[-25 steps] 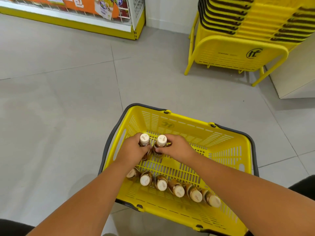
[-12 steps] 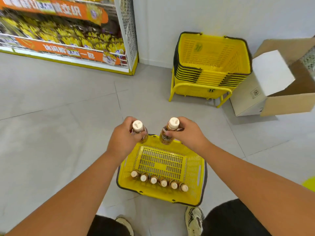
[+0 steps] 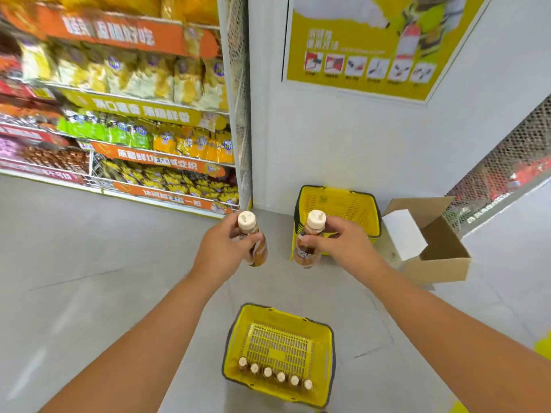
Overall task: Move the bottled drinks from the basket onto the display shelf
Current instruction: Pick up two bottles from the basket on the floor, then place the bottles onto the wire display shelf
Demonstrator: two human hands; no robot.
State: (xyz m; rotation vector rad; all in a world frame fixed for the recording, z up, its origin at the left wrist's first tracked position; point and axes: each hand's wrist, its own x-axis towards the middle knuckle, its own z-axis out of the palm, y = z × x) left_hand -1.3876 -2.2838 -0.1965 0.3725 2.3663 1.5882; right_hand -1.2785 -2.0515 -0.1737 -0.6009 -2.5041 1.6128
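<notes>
- Below the fingers: yellow basket (image 3: 323, 350) on floor, six bottles (image 3: 274, 373) rowed along near wall.
- Left hand (image 3: 222, 251): fingers curled round left bottle (image 3: 253, 238).
- Right hand (image 3: 343, 247): fingers pinched right bottle (image 3: 310, 241).
- Beyond fingertips: stacked baskets (image 3: 354, 208), display shelf (image 3: 125, 114).

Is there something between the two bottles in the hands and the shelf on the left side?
Nothing visible. The left hand and right hand each hold a bottle in open air. Only bare floor lies before the shelf, which is already full of snack bags.
</notes>
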